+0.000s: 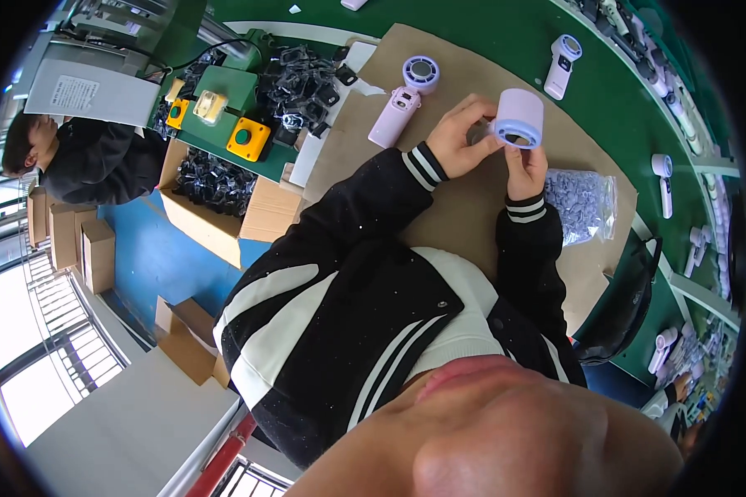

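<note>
A lilac handheld fan (520, 112) is between my hands above the brown work mat, its round head raised. My left hand (458, 139) curls at the fan's left side, with the thumb and fingers closed near its edge. A greyish part shows between those fingers; its kind is unclear. Below the fan head, my right hand (524, 172) grips it with thumb and fingers. The handle is mostly hidden. Another lilac fan (395, 114) lies on the mat left of my hands. Beside my right wrist sits a clear bag of small lilac-grey parts (578, 203).
More fans (563, 66) lie on the green bench (489, 29) and along the right. At left are black parts (298, 87), a green fixture with yellow button boxes (248, 139), and a cardboard box (203, 219). A seated person (91, 157) is beyond. A black bag (626, 319) hangs at right.
</note>
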### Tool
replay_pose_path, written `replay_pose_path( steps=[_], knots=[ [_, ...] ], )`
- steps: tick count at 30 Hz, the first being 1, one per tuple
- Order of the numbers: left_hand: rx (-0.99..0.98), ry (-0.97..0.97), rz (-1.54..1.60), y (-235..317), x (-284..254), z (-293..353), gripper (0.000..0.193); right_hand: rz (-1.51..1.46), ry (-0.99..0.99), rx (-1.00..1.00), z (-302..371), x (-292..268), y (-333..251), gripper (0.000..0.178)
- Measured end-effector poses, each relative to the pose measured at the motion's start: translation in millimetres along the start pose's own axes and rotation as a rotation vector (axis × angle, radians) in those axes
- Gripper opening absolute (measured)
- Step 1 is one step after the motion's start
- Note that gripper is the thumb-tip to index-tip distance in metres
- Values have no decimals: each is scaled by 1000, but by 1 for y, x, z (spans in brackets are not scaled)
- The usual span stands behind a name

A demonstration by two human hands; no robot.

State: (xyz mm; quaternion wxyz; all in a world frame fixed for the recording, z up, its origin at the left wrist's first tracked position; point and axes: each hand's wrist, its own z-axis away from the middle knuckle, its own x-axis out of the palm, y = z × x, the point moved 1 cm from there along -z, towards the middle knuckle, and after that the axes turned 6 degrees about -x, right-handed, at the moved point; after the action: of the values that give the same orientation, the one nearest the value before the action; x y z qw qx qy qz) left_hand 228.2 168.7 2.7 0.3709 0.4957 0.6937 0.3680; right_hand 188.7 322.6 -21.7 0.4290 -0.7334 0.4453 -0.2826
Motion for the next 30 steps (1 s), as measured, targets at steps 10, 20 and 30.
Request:
replay_pose_path(
  steps=[10, 20, 30],
  knots=[
    [-15, -26, 90, -1, 2, 1, 21, 18, 21, 47, 8, -5, 7, 34],
    [-190, 228, 37, -2, -32, -23, 26, 62, -159, 667, -12, 37, -8, 28],
    [-153, 354, -843, -30, -175, -89, 26, 66, 231, 740, -128, -4, 69, 49]
  ],
)
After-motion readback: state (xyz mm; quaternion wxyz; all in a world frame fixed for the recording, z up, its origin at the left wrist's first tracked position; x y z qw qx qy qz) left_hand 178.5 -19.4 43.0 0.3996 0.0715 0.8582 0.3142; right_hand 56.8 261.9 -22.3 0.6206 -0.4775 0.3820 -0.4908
